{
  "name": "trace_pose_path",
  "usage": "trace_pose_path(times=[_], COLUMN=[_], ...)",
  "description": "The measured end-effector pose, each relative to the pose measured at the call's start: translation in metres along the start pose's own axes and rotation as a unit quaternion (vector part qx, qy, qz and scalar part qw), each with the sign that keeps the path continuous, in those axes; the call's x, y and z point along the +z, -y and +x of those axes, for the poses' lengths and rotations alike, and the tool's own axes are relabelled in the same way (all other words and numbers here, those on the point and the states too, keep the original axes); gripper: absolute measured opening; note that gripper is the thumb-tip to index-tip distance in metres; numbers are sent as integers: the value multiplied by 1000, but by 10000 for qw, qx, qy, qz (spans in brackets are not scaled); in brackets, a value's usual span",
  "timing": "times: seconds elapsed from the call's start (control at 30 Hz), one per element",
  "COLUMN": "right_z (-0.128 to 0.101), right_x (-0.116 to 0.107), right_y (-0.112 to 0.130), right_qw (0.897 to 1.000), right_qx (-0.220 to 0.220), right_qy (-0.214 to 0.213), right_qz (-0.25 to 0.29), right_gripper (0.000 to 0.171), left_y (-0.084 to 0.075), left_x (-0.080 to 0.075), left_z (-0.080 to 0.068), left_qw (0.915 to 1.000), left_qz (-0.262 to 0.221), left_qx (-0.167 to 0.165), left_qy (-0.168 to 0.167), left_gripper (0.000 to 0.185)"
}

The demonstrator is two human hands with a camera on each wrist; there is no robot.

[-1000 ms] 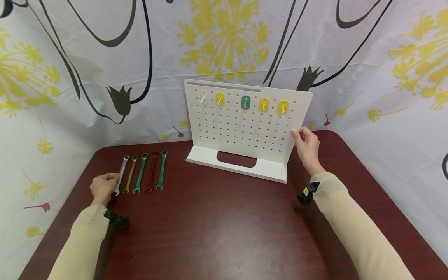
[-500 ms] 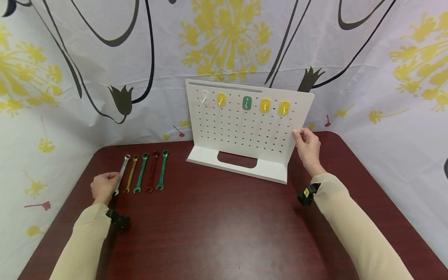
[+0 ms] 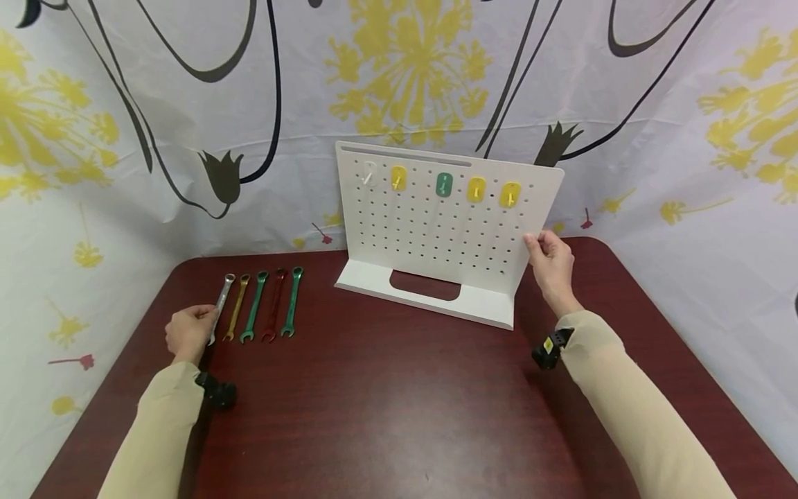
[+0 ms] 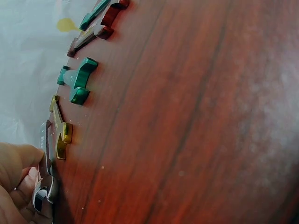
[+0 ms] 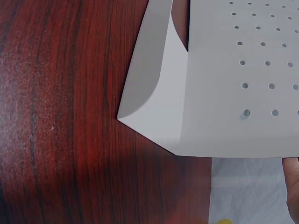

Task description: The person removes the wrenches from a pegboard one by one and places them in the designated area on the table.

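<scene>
My left hand [image 3: 190, 333] holds a silver combination wrench [image 3: 223, 296] between thumb and fingers, at the left end of a row on the table. Beside it lie a gold wrench [image 3: 236, 309], a green wrench [image 3: 253, 308], a red wrench [image 3: 274, 305] and another green wrench [image 3: 292, 303]. In the left wrist view the fingertips [image 4: 29, 155] meet the silver wrench [image 4: 52, 189], close to the tabletop. A white pegboard [image 3: 430, 225] stands upright on its base. My right hand [image 3: 552, 269] pinches its right edge; only part of that hand shows in the right wrist view.
Across the pegboard's upper part sit a clear hook [image 3: 369, 174], a green hook [image 3: 444, 185] and several yellow ones, such as the rightmost yellow hook [image 3: 510, 195]. A patterned cloth [image 3: 299, 201] hangs behind the dark red table [image 3: 374, 388].
The head view has shifted slightly, so the whole scene sits a little farther right. Both hands keep the same holds; wrenches and pegboard show no clear movement on the table.
</scene>
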State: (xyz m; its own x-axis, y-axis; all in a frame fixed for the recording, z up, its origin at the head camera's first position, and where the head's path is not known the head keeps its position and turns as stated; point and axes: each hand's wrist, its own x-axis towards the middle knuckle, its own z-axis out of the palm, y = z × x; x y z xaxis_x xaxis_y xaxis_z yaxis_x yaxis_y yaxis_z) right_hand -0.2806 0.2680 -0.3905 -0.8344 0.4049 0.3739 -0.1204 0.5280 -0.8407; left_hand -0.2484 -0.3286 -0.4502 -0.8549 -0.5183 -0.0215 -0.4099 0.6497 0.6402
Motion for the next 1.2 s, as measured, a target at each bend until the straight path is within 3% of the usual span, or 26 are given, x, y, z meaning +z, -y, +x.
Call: trace_pose_path(times=[1.2], right_z=[0], right_x=[-2], right_y=[2], right_qw=[9998], right_qx=[-61], right_qy=[63], right_qz=[189], right_gripper=[27], left_y=[-7], left_x=[0], left_z=[-5], left_qw=[9999], left_qz=[0], left_qx=[-116], left_qy=[-52], left_gripper=[32])
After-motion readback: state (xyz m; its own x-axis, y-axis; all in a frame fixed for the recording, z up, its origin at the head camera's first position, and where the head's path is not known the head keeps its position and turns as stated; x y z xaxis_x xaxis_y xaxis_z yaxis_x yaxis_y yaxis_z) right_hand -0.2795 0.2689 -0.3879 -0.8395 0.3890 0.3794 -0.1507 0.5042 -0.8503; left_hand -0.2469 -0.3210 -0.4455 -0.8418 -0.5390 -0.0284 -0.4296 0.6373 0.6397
